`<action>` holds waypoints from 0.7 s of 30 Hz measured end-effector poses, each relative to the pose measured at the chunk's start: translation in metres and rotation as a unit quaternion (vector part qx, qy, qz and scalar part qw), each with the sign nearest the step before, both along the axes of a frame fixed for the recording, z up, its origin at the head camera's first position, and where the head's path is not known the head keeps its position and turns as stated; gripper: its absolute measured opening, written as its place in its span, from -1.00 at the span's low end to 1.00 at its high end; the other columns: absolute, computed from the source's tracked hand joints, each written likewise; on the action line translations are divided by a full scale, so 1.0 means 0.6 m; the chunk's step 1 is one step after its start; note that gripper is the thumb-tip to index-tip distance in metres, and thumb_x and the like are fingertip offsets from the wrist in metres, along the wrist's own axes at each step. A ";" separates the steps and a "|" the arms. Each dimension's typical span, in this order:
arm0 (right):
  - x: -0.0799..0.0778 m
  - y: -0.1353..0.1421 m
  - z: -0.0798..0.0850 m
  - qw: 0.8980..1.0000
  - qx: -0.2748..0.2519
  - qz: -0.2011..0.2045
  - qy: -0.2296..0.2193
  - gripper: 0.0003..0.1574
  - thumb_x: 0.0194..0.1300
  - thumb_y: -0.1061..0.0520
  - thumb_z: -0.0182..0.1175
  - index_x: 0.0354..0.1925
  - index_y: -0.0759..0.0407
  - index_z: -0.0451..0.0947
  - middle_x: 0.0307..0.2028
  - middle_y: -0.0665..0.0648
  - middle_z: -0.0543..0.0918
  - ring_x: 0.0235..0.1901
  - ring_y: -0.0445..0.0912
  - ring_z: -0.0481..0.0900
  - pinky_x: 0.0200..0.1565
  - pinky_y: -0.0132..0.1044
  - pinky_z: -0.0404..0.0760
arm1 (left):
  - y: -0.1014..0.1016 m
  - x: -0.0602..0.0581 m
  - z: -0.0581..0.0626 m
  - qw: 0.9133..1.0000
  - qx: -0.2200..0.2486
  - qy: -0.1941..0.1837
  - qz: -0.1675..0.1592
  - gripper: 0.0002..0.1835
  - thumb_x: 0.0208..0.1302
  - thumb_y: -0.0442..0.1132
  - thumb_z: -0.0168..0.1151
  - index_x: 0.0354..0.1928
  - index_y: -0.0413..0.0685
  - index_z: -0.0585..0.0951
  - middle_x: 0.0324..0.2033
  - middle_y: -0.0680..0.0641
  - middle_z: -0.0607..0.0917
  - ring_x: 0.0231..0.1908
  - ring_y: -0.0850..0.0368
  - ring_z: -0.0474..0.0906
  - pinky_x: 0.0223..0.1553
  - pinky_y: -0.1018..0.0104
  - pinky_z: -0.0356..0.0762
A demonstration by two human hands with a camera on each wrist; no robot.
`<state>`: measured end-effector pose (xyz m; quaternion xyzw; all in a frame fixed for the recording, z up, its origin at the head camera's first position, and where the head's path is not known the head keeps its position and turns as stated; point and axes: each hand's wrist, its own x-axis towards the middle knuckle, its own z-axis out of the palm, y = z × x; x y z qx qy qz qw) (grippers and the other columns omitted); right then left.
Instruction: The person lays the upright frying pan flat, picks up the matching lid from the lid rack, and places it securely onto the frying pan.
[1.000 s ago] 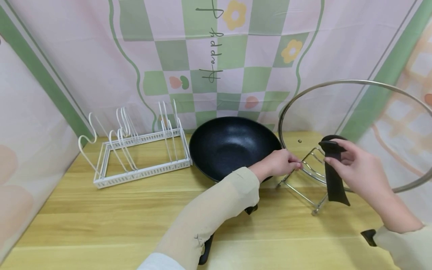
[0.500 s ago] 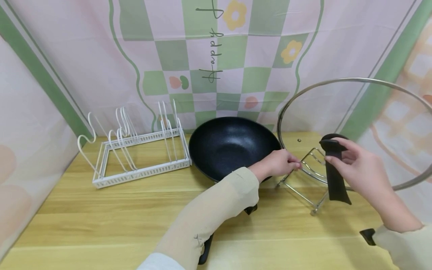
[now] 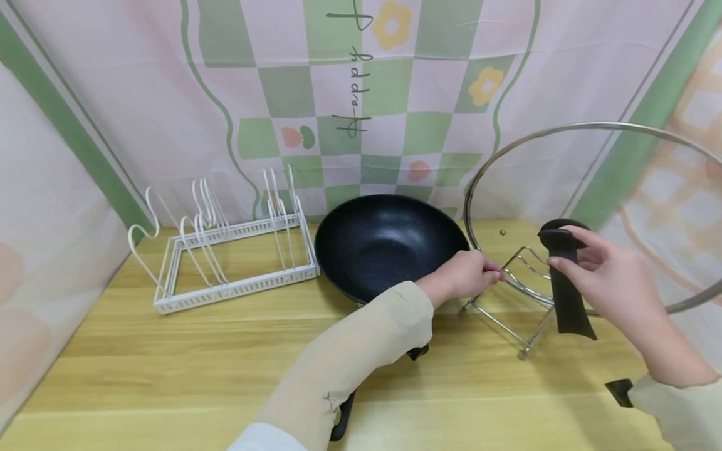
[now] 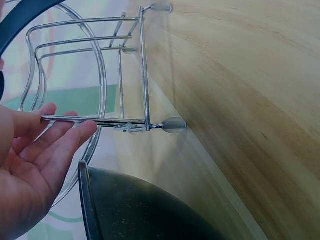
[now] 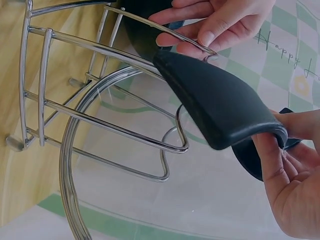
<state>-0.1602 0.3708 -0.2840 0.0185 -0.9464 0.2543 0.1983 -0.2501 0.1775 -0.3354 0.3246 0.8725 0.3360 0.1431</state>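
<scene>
In the head view my left hand [image 3: 465,274] pinches the top end of a wire on a small silver wire rack [image 3: 499,323]. The left wrist view shows that wire between thumb and fingers. My right hand [image 3: 620,285] holds the black handle [image 3: 571,300] of a large glass pan lid [image 3: 598,126] with a metal rim. The lid stands steeply on edge, its lower rim among the rack's wires, as the right wrist view [image 5: 70,165] shows. Below the handle's top a long flared black piece hangs down.
A black wok [image 3: 389,247] sits left of the wire rack, partly behind my left forearm; its black handle [image 3: 343,418] points toward me. A white rack [image 3: 237,291] with upright dividers stands further left. A black piece [image 3: 619,393] shows beside my right sleeve. Patterned cloth hangs behind.
My right hand and the lid's handle have shifted slightly right, and the lid's upper rim has risen a little. My left hand keeps its grip on the wire rack.
</scene>
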 end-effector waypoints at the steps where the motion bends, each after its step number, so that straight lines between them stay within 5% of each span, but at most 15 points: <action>1: 0.000 0.000 0.001 1.000 0.002 -0.002 0.003 -0.30 0.34 0.17 0.38 0.33 0.43 0.44 0.03 0.68 0.52 -0.09 0.57 0.58 -0.45 -0.80 0.31 | 0.000 0.000 0.000 1.000 0.000 0.001 -0.001 -0.73 0.59 -0.13 0.10 0.05 0.12 0.78 -0.14 0.19 0.77 -0.34 0.36 0.48 -0.31 0.54 0.39; 3: 0.000 0.000 0.002 1.000 0.002 -0.005 0.008 -0.31 0.33 0.18 0.40 0.32 0.43 0.45 0.00 0.67 0.54 -0.19 0.40 0.70 -0.45 -0.79 0.32 | -0.001 0.000 0.001 1.000 0.001 0.004 -0.002 -0.72 0.59 -0.13 0.10 0.07 0.11 0.78 -0.14 0.20 0.77 -0.34 0.36 0.49 -0.30 0.54 0.39; 5: 0.000 0.001 0.004 1.000 0.000 -0.007 0.015 -0.31 0.31 0.19 0.41 0.31 0.43 0.47 0.00 0.66 0.55 -0.35 -0.07 0.77 -0.45 -0.79 0.33 | -0.001 0.000 0.001 1.000 -0.002 0.003 0.000 -0.72 0.60 -0.13 0.09 0.08 0.13 0.77 -0.14 0.22 0.76 -0.33 0.37 0.49 -0.30 0.55 0.39; 7: 0.000 0.001 0.007 1.000 -0.005 -0.006 0.021 -0.31 0.30 0.20 0.42 0.31 0.43 0.48 0.00 0.66 0.55 -0.41 -0.53 0.56 -0.45 -0.79 0.34 | -0.003 0.001 0.002 1.000 0.000 0.005 -0.002 -0.72 0.60 -0.14 0.08 0.10 0.12 0.76 -0.11 0.21 0.76 -0.31 0.37 0.49 -0.29 0.55 0.39; 9: 0.000 0.001 0.010 0.999 -0.010 -0.006 0.032 -0.33 0.29 0.21 0.42 0.29 0.43 0.49 -0.02 0.66 0.56 -0.38 -0.80 0.23 -0.45 -0.79 0.34 | -0.003 0.001 0.003 1.000 0.000 0.001 0.001 -0.71 0.61 -0.14 0.07 0.10 0.12 0.76 -0.10 0.22 0.76 -0.31 0.37 0.50 -0.29 0.55 0.40; 21: 0.002 -0.004 0.013 0.997 -0.029 -0.026 0.063 -0.39 0.30 0.21 0.40 0.25 0.43 0.54 -0.10 0.67 0.59 -0.40 -0.84 0.24 -0.45 -0.79 0.35 | 0.001 0.005 0.005 1.000 -0.009 -0.004 0.007 -0.70 0.60 -0.09 0.09 0.14 0.12 0.74 -0.12 0.20 0.74 -0.39 0.33 0.49 -0.29 0.53 0.41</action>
